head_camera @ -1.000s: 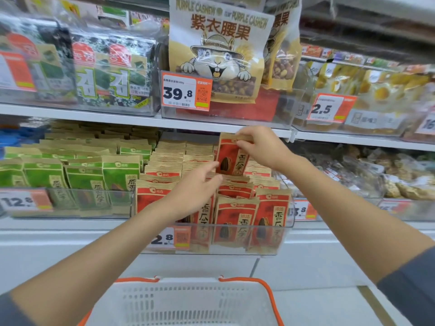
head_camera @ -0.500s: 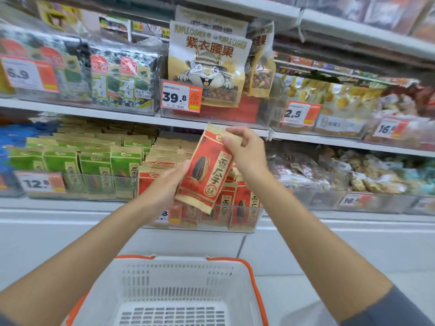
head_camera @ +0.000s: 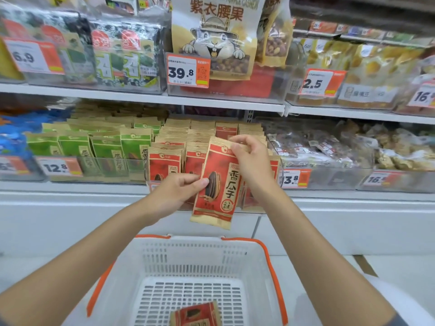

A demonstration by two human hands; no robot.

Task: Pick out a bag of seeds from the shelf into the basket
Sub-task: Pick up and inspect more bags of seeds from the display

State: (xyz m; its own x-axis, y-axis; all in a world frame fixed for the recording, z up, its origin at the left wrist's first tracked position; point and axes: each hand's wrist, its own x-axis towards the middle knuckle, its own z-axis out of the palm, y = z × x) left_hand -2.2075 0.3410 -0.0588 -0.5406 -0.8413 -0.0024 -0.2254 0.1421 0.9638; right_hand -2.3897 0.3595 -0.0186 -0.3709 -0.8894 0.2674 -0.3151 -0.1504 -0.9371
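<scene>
Seed bag (head_camera: 217, 182): flat rectangular pouch, kraft paper with a red front panel and a black striped seed drawn on it. Top and bottom seams are ribbed. It's off the shelf (head_camera: 141, 100), held in the air in front of the clear bin (head_camera: 279, 175), above the far rim of the basket (head_camera: 195, 255). Near upright, top leaning slightly right.

Left hand (head_camera: 179, 191): fingers curled, thumb on the front, pinching the bag's left edge at mid height.
Right hand (head_camera: 251, 161): fingertips pinching the top right corner at the seam.

Basket: white moulded plastic, slotted walls and floor, orange handles (head_camera: 270, 267) folded down along the sides. One more red pack (head_camera: 195, 314) lies flat on its floor at the near edge, cut off by the frame.

Bin behind the hands: clear rigid plastic, rows of the same red pouches (head_camera: 164, 161) standing on edge, tightly packed. Just left of it, green pouches (head_camera: 106, 149) of the same paper and shape, tagged 12.8 (head_camera: 56, 167).

Upper shelf: glossy film seaweed packs (head_camera: 122, 52) on the left, and a tall kraft cashew bag (head_camera: 216, 38) with a cartoon animal and a clear window, tagged 39.8 (head_camera: 186, 71). To the right, crinkled clear bags of loose snacks (head_camera: 388, 147), contents blurred.
</scene>
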